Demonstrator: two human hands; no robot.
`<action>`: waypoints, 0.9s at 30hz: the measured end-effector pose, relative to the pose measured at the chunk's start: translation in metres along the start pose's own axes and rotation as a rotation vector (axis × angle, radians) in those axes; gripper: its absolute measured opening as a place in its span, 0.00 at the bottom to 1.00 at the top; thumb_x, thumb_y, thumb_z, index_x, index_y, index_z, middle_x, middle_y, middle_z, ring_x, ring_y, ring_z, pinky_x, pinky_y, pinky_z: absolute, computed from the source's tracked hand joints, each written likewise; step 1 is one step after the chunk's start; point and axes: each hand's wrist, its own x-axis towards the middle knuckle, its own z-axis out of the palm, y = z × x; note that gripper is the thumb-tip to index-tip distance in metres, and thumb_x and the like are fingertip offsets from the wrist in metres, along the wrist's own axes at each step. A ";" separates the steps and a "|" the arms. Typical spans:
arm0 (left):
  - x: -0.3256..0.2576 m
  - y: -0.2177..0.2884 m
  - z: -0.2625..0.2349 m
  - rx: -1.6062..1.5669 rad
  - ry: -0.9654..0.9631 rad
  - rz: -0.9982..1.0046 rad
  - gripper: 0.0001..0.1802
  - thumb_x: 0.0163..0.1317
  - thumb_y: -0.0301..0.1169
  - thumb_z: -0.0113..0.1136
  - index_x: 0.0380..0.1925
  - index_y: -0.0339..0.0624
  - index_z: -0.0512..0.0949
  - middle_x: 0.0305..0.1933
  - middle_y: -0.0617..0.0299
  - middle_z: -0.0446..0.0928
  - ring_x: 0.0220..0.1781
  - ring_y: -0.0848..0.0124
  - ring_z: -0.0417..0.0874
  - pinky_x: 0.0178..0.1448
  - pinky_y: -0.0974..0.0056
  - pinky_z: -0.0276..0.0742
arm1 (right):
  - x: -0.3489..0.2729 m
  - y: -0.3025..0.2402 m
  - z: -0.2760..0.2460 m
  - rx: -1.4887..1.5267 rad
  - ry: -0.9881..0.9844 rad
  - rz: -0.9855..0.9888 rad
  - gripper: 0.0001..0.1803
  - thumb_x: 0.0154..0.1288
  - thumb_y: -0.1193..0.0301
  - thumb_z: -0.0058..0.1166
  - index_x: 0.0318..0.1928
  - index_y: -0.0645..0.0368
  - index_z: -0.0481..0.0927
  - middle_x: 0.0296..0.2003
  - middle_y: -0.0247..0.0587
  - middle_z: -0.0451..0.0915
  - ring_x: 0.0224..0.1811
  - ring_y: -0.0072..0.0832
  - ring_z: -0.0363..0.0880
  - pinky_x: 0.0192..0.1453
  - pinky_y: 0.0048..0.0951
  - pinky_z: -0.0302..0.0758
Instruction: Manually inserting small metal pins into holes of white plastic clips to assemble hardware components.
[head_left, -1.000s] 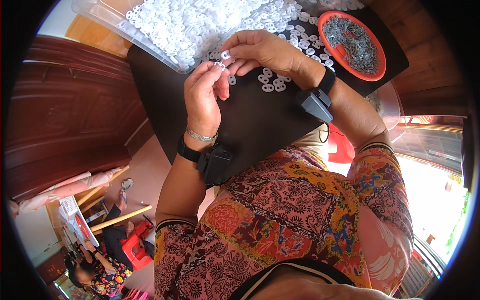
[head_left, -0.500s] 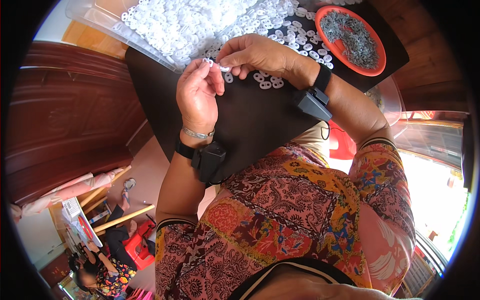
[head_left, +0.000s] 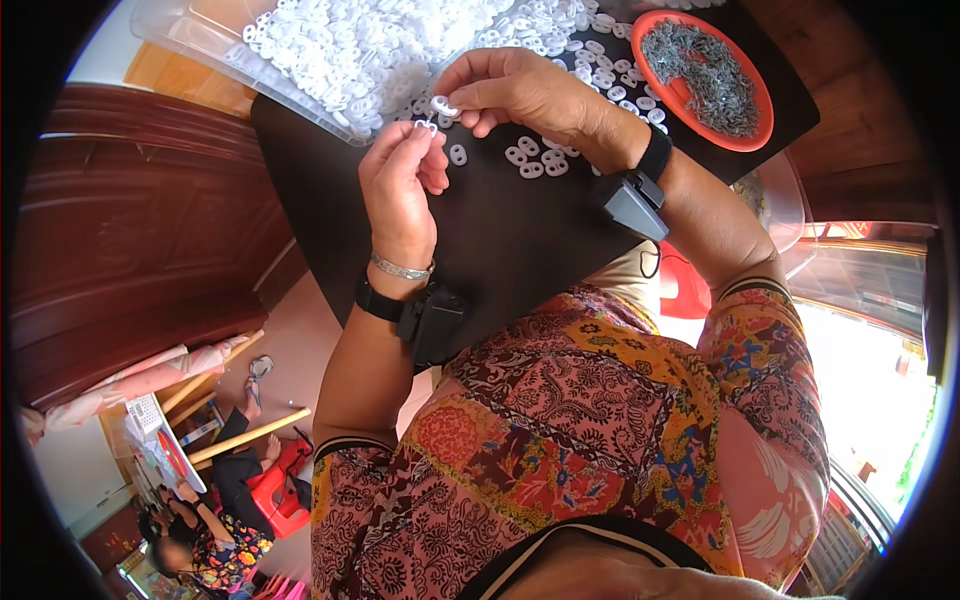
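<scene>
My left hand (head_left: 400, 185) is raised over the dark board (head_left: 500, 240), its fingertips pinched on a tiny metal piece (head_left: 428, 126). My right hand (head_left: 525, 92) pinches a small white plastic ring (head_left: 443, 105) just above and right of it, the two almost touching. Both wrists wear black bands with small devices. Loose white rings (head_left: 530, 160) lie on the board under my right hand.
A clear tray (head_left: 200, 40) heaped with white rings sits at the far left of the board. An orange bowl (head_left: 757, 132) of small grey metal parts stands at the far right. A dark wooden cabinet (head_left: 130, 220) is to the left. A person sits low at the lower left.
Both hands have shifted slightly left and closer together; the right hand now holds a white ring next to the left hand's pinch.
</scene>
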 end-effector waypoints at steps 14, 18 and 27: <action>-0.004 -0.001 0.004 0.093 0.043 -0.020 0.09 0.59 0.31 0.53 0.25 0.37 0.75 0.18 0.67 0.70 0.16 0.81 0.65 0.21 0.76 0.58 | -0.006 -0.004 0.005 -0.291 -0.009 -0.155 0.10 0.62 0.72 0.54 0.42 0.64 0.77 0.34 0.32 0.77 0.33 0.15 0.75 0.36 0.17 0.74; -0.004 -0.002 0.005 0.090 0.032 -0.017 0.10 0.60 0.31 0.53 0.25 0.37 0.75 0.18 0.67 0.70 0.17 0.81 0.66 0.21 0.76 0.58 | -0.005 -0.003 0.006 -0.325 -0.015 -0.166 0.10 0.62 0.72 0.54 0.42 0.64 0.77 0.34 0.32 0.77 0.33 0.15 0.74 0.35 0.17 0.74; -0.005 -0.003 0.004 0.075 0.046 -0.026 0.10 0.60 0.32 0.53 0.26 0.36 0.76 0.19 0.66 0.71 0.17 0.80 0.67 0.21 0.76 0.59 | -0.004 0.002 0.008 -0.368 -0.021 -0.176 0.11 0.61 0.72 0.54 0.42 0.65 0.77 0.31 0.32 0.77 0.32 0.15 0.73 0.34 0.17 0.73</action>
